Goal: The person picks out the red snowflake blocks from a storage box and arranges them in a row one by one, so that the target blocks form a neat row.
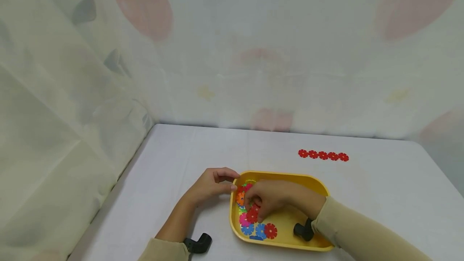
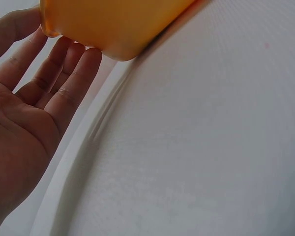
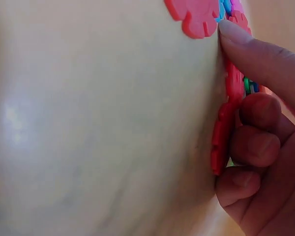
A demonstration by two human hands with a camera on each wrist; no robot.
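At the far left, a pale curtain (image 1: 65,92) with big soft spots is hung beside and behind a white table (image 1: 174,152). Two arms in tan sleeves are seen coming in from the bottom.

The left hand (image 1: 210,186) is laid on the table, just left of one yellow tray (image 1: 290,177). Its fingers (image 2: 64,73) are held loosely bent and spread, and the tips are rested against the tray's outer corner. Nothing is gripped by this hand. One small black piece (image 1: 197,244) is seen at the left wrist.

Inside the tray, a little heap of flat flower-shaped discs is kept at the left end. At least two red discs, two blue, one pink and one orange can be counted, and a bit of green is peeked at under them; the rest are hidden by the hand, so the full count cannot be told.

The right hand (image 1: 270,200) is placed down in the tray over the heap. One red disc (image 3: 226,113) is pinched between the thumb and the curled fingers, down against the tray floor. A pink disc (image 3: 196,17) is seen just beside it.

Another black piece (image 1: 302,230) is seen at the right wrist.

Farther right and back, one row of red discs (image 1: 323,155) is laid flat on the table, well apart from the tray. Five discs are counted in it, joined edge to edge.
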